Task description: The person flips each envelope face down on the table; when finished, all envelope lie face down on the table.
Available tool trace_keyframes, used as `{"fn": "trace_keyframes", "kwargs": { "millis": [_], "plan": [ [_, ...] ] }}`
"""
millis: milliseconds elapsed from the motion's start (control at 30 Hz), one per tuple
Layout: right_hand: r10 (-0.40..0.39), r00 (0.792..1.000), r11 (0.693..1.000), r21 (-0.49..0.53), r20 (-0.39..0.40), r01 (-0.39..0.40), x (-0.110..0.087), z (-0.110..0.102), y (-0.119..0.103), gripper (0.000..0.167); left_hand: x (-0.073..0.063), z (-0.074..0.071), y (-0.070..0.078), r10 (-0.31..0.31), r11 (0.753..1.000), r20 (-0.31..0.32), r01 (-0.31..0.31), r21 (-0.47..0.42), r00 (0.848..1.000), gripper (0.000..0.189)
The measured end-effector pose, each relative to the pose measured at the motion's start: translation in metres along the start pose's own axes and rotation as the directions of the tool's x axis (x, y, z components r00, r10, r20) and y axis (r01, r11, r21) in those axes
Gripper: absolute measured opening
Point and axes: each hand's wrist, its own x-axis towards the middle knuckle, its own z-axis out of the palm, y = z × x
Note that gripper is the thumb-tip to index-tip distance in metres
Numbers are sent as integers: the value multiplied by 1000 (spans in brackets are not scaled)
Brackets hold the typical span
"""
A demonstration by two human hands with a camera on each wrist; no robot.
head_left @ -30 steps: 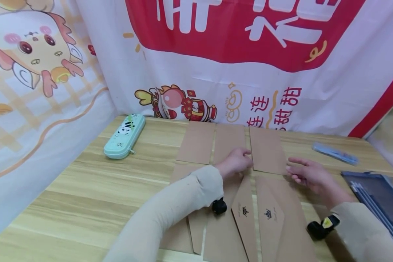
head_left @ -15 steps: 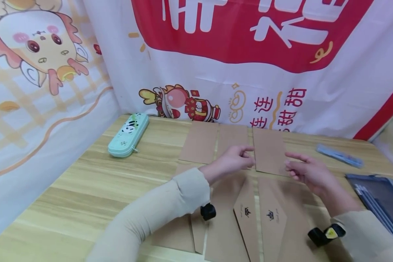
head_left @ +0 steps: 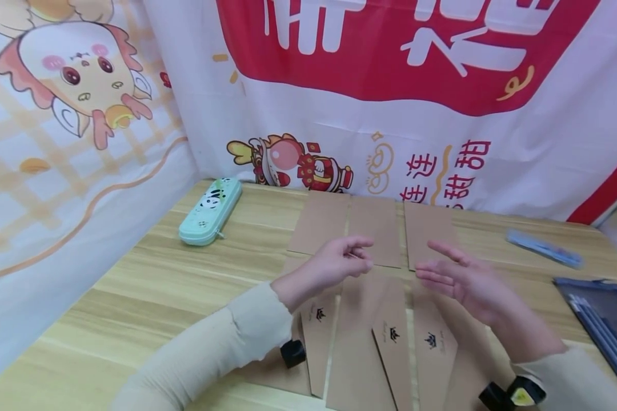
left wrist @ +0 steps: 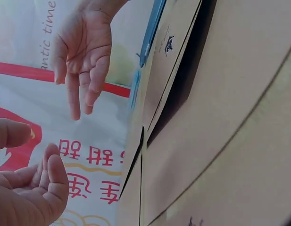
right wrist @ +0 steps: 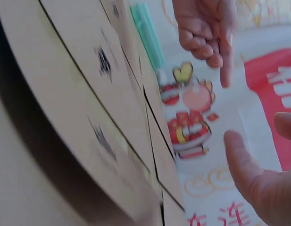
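Observation:
Several brown kraft-paper envelopes lie in two rows on the wooden table. In the back row are a left envelope (head_left: 319, 220), a middle envelope (head_left: 374, 225) and a right envelope (head_left: 428, 225). Those in front, such as the front middle envelope (head_left: 357, 348) and the front right envelope (head_left: 475, 365), show pointed flaps with a small crown print. My left hand (head_left: 334, 265) hovers over the left and middle envelopes, fingers loosely bent around nothing. Facing it, my right hand (head_left: 465, 285) is held above the right-hand envelopes, its fingers extended and empty. The left wrist view shows both palms bare.
A mint pencil case (head_left: 211, 211) with a panda print lies at the back left. On the right are a light-blue slim packet (head_left: 544, 248) and a dark mesh pouch (head_left: 601, 308) with pencils. A printed cloth (head_left: 308, 108) hangs behind the table.
Both hands have left the sides of the back right envelope. The left hand has drawn away leftward, and the right has come in over the envelopes. The head view has shifted slightly.

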Motion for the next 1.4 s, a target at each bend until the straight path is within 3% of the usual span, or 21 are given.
{"fn": "trace_keyframes", "kwargs": {
  "millis": [200, 500, 700, 900, 1033, 1400],
  "plan": [
    [42, 997, 996, -79, 64, -37, -1, 25, 6, 67, -23, -16, -8, 23, 999, -59, -20, 50, 998, 53],
    [101, 982, 993, -78, 159, -90, 2, 59, 12, 69, -59, -47, -23, -33, 998, -150, 40, 42, 988, 49],
    [120, 974, 992, -50, 194, -112, 6, 84, 20, 73, -81, -60, -37, -98, 994, -210, 104, 19, 973, 51],
    [162, 954, 985, 9, 250, -170, 11, 106, 33, 73, -101, -64, -50, -142, 990, -298, 136, -42, 944, 52],
    [171, 952, 983, 22, 256, -182, 13, 114, 38, 72, -108, -65, -57, -179, 983, -316, 157, -95, 932, 53],
    [182, 957, 977, 64, 227, -202, 19, 130, 38, 75, -111, -64, -68, -218, 971, -282, 178, -162, 934, 50]
  ]
}}
